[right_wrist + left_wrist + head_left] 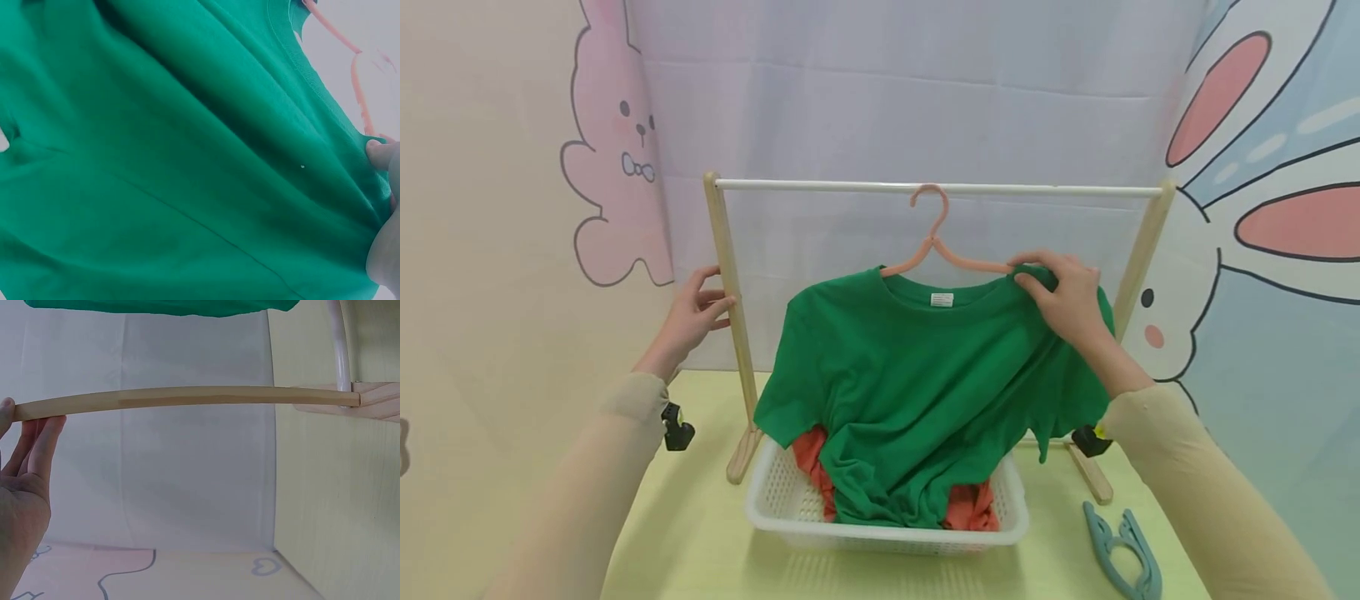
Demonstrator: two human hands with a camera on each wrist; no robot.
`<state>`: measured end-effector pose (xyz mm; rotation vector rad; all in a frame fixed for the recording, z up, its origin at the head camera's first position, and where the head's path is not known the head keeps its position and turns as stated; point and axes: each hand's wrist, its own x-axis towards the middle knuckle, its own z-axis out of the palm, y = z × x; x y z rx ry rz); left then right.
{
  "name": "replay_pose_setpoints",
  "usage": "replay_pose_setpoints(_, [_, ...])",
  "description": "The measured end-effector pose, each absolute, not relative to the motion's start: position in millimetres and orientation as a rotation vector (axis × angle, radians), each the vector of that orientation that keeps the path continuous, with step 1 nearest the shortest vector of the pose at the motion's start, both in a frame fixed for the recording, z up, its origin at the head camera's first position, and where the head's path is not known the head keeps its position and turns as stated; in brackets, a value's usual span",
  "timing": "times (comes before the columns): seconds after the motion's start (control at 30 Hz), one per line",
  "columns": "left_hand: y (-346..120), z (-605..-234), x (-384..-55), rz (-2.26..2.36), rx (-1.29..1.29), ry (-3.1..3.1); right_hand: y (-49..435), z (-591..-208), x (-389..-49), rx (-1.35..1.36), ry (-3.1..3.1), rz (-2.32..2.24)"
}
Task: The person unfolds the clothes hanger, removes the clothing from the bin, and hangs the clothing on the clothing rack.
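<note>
A green T-shirt (917, 358) is on an orange hanger (958, 258), and its lower part bunches over a white basket (887, 537). The hanger's hook overlaps the white rod (820, 186) of a clothes rack; I cannot tell whether it bears on it. My right hand (1067, 296) pinches the shirt's shoulder by the neckline, over one hanger arm. In the right wrist view, the thumb (378, 153) presses the green cloth. My left hand (692, 312) grips the rack's left wooden post (733, 275), thumb on one side and fingers on the other.
Orange-red cloth (973, 508) lies in the basket beneath the shirt. A folded blue-grey hanger (1123, 554) rests on the yellow table (685, 533) at the front right. The rack's right post (1142, 258) stands behind my right forearm. Curtains printed with rabbits enclose the back and sides.
</note>
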<state>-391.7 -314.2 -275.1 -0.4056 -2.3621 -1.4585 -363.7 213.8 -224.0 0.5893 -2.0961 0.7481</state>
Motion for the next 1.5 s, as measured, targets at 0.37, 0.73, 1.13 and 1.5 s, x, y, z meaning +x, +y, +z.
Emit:
replay_pose_setpoints(0.37, [-314.0, -274.6, -392.7, -1.433, -0.387, -2.374, 210.6, -210.1, -363.1, 0.517, -2.077, 0.756])
replay_pose_setpoints(0.73, [-310.8, -273.3, -391.3, -1.444, -0.392, -2.370, 211.3, -205.6, -359.6, 0.415, -2.093, 0.781])
replay_pose_setpoints(1.13, [-310.7, -272.3, -387.9, -1.431, -0.379, -2.377, 212.7, -206.0, -359.1, 0.459, -2.136, 0.737])
replay_pose_setpoints(1.5, [-311.3, -272.9, -388.9, -1.446, -0.389, -2.365, 218.1, -216.1, -362.7, 0.485, -2.138, 0.665])
